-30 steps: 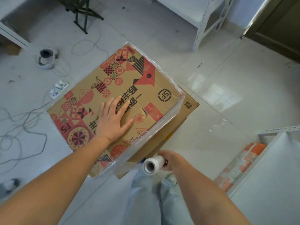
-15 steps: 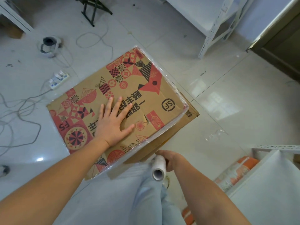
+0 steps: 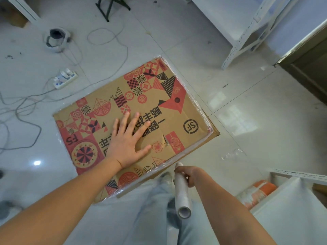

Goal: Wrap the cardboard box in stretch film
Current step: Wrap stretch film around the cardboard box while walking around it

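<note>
Both hands are working at the box. Left hand is lying flat on the printed top face, fingers straight and spread, palm pressing down near the middle. Right hand is curling around the film roll, gripping it near its far end, just off the box's near right edge; the roll is pointing toward the camera, its hollow core end showing at the bottom. Whether film is running from the roll to the box cannot be told.

The box is sitting on the tiled floor in front of the person, turned at an angle, its brown top carrying red and black patterns and an SF logo. Clear film is showing as a shiny wrinkled band along its right and near edges. A crumpled scrap of film is lying on the floor to the right of the box.

The person's legs in pale jeans are standing beside the box's near edge. A power strip and loose cables are lying to the left, with a tape roll farther off. White shelving is standing at the top right.
</note>
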The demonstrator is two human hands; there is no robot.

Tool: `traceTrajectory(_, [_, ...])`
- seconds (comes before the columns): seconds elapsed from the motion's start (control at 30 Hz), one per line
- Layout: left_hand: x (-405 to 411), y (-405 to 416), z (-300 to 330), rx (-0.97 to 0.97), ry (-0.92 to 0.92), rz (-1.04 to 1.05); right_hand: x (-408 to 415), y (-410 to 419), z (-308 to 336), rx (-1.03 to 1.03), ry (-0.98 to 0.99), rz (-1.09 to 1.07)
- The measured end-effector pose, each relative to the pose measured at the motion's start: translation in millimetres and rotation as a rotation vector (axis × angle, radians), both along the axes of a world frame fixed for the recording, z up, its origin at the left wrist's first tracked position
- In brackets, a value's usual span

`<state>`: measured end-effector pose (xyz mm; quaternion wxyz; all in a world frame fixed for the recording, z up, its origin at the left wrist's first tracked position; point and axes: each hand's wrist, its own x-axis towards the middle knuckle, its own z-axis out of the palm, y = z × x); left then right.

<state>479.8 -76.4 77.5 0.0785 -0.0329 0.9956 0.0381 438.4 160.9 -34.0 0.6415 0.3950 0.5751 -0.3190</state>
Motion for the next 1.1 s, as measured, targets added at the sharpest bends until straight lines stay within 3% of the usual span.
traceTrajectory(0.2, [-0.6, -2.0, -2.7, -0.027, -0.03, 0.011, -12.4, 9.7, -4.8, 0.063, 0.042, -0.094])
traceTrajectory(0.33, [0.3, -2.1, -3.6, -0.056, -0.051, 0.01, -15.7, 8.0, -2.6, -0.067, -0.04, 0.036])
traceTrajectory(0.53, [-1.5, -0.1, -2.3, -0.067, -0.058, 0.012, -35.0, 21.1, -6.8, -0.026, -0.05, 0.164])
traceTrajectory(0.7, [-2.4, -0.2, -1.0, -0.086, -0.078, 0.027, -47.5, 28.9, -6.7, -0.001, -0.073, -0.005])
traceTrajectory(0.83, [-3.3, -2.6, 3.4, -0.025, -0.1, 0.042, -53.7, 26.7, -0.5, -0.164, -0.123, 0.017])
traceTrajectory(0.93, [-7.2, 3.3, 15.2, 0.046, -0.102, 0.116, -59.1, 27.2, -0.9, -0.154, -0.096, 0.099])
traceTrajectory(1.1, [-30.7, 43.0, 19.1, 0.139, 0.071, 0.4, -70.7, 30.5, -6.1, -0.063, -0.015, 0.171])
